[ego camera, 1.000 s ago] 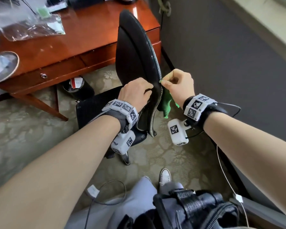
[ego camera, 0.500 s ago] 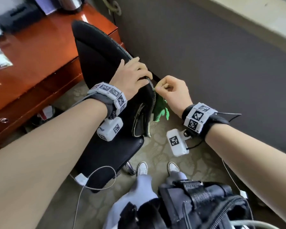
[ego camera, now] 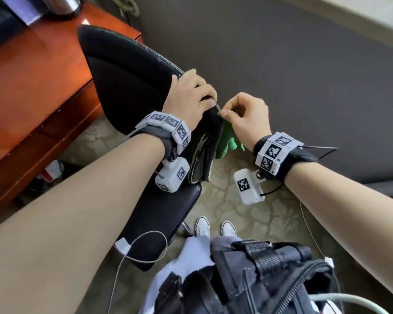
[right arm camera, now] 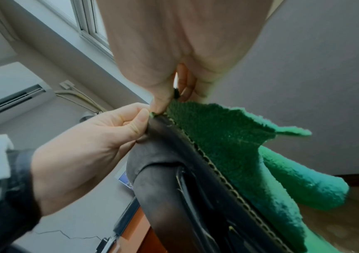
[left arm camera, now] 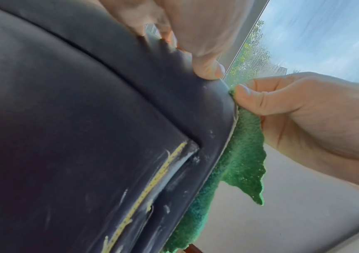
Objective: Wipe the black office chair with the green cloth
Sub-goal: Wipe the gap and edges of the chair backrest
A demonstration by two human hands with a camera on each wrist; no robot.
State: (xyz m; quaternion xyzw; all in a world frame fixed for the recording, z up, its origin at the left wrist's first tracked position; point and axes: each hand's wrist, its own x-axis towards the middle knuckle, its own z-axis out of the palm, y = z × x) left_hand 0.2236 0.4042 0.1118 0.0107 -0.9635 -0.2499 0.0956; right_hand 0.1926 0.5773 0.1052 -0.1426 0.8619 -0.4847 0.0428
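Note:
The black office chair point(ego camera: 132, 91) stands before me, its worn backrest point(left arm camera: 87, 119) tilted, with a torn seam near its lower edge. My left hand point(ego camera: 191, 96) grips the backrest's stitched rim point(right arm camera: 206, 164), fingers curled over it. My right hand point(ego camera: 247, 116) pinches the top edge of the green cloth point(ego camera: 228, 141) against the rim's outer side. The cloth point(left arm camera: 241, 154) hangs down behind the backrest point(right arm camera: 228, 137). Both hands sit almost touching at the rim.
A red-brown wooden desk point(ego camera: 32, 87) stands left of the chair. A dark grey wall point(ego camera: 281, 64) is close on the right. Patterned carpet point(ego camera: 247, 214) lies below, with my white shoes point(ego camera: 213, 227). A small bin point(ego camera: 52, 173) sits under the desk.
The view has swung left and closer over the chair. My left hand slid up along the rim to meet the right hand; the right hand keeps pinching the cloth.

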